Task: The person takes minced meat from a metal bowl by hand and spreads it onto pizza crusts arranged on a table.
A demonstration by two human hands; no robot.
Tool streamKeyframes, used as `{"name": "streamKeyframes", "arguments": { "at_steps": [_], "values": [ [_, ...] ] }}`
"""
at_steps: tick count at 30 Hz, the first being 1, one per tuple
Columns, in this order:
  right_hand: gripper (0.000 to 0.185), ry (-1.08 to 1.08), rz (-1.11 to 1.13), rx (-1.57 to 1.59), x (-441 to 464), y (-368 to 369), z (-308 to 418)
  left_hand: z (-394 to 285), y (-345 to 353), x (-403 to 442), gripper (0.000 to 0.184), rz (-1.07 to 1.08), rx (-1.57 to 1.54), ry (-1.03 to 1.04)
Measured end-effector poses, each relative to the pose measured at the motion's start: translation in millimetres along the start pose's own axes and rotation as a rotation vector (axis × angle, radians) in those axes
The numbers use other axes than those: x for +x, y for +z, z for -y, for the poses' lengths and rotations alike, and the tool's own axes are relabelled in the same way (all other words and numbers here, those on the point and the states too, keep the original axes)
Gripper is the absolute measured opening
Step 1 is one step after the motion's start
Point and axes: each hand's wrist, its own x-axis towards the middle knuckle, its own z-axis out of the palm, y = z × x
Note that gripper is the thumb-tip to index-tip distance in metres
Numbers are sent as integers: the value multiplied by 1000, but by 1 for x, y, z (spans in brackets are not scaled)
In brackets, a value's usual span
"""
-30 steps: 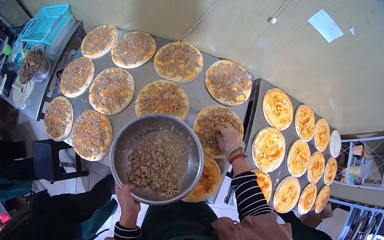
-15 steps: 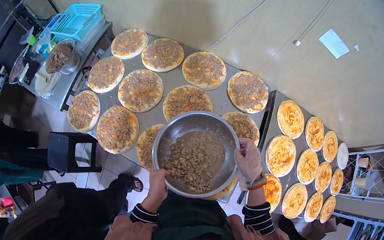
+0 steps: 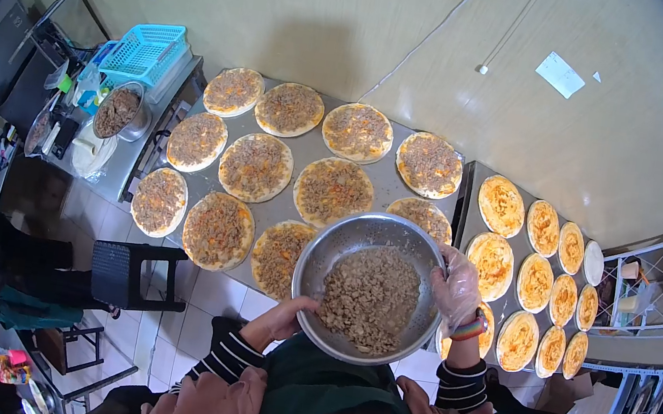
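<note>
A round steel bowl (image 3: 353,234) of crumbled cooked ground meat (image 3: 374,296) is held up in front of my body. My bare left hand (image 3: 283,319) grips its lower left rim, with the thumb over the edge. On the right side, my right hand (image 3: 458,291) in a clear plastic glove is closed on the rim, its fingertips hidden from sight. Just beyond the bowl lie several round flatbreads (image 3: 256,167) topped with ground meat on a metal table (image 3: 276,206). The bowl overlaps the nearest ones in view.
On a second table to the right, several dough rounds (image 3: 535,282) carry orange sauce. A metal pot (image 3: 138,122) of ground meat and a turquoise basket (image 3: 145,54) stand on the left counter. A black stool (image 3: 119,272) is on the floor at left. People are visible on both sides.
The bowl and both hands have shifted right and slightly down in view, away from the left-hand flatbreads. The meat fills more of the visible bowl bottom. A person's foot at left is out of sight.
</note>
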Motion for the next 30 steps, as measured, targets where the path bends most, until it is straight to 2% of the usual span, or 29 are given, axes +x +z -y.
{"name": "streamKeyframes", "arguments": {
  "at_steps": [3,5,6,8,9,11,13,14,16,20,22,23,24,26,27,29,30],
  "values": [
    [31,-70,60,-3,3,-1,0,16,4,-2,29,-23,40,68],
    [27,-218,-197,-410,3,-1,22,30,6,3,29,-50,50,181],
    [27,-236,-188,-404,4,4,20,35,15,2,29,-59,37,194],
    [23,-494,-87,-135,6,16,17,41,33,-1,33,-129,46,364],
    [20,-364,110,-212,8,22,26,52,24,10,38,-161,62,403],
    [23,-421,197,-134,17,54,12,62,38,9,35,-169,39,404],
    [26,-464,406,-95,20,82,11,70,50,12,32,-174,9,415],
    [26,-479,420,-93,13,86,21,75,54,15,29,-199,-15,387],
    [28,-697,823,-314,-8,90,36,85,55,14,26,-238,-52,365],
    [26,-830,942,-416,-41,74,20,101,54,6,20,-277,-123,480],
    [24,-1288,983,-435,-39,50,15,115,48,2,18,-386,-125,441],
    [20,-1338,975,-510,-32,42,14,122,51,4,18,-444,-176,469],
    [20,-1353,980,-507,-24,35,16,128,48,6,18,-452,-186,476],
    [32,-933,1009,-565,-11,25,18,138,45,10,23,-433,-245,466],
    [32,-936,1012,-566,-11,21,14,139,51,7,23,-434,-249,466],
    [57,-877,675,-510,-11,16,11,134,63,2,28,-412,-306,609],
    [57,-879,670,-509,-17,18,12,131,69,-3,28,-411,-302,612]
  ]
}}
